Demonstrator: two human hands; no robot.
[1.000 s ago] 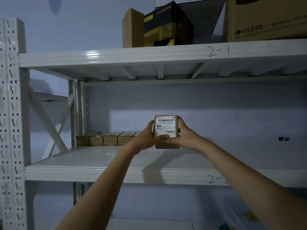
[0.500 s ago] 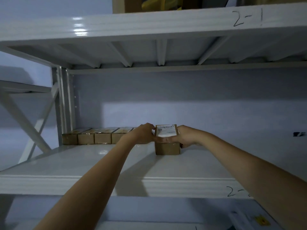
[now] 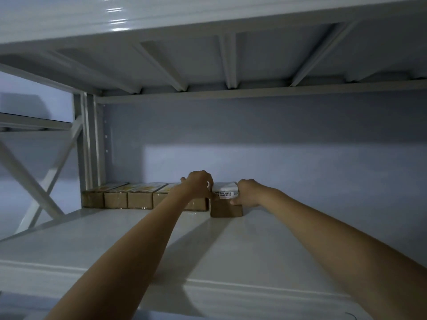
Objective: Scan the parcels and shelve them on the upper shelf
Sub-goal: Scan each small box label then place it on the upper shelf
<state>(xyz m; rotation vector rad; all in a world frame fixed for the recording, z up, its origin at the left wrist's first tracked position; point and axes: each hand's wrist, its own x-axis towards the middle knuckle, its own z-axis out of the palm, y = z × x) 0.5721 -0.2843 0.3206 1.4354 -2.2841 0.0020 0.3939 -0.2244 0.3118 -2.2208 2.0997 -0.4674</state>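
A small brown cardboard parcel (image 3: 226, 207) with a white label on top sits flat on the white metal shelf (image 3: 231, 245), deep toward the back wall. My left hand (image 3: 200, 184) grips its left side and my right hand (image 3: 247, 192) grips its right side, thumbs at the front. The parcel stands at the right end of a row of several similar brown parcels (image 3: 129, 198), slightly forward of them. My left hand and forearm hide part of the nearest parcel in the row.
The row of parcels runs along the back wall from the left upright post (image 3: 89, 144). The underside of the shelf above (image 3: 208, 56) hangs close overhead. Bare shelf surface stretches to the right of the parcel and in front of it.
The parcel went from upright in the air to flat on the shelf, then slid back beside the row. Both hands moved with it; the camera leaned in closer.
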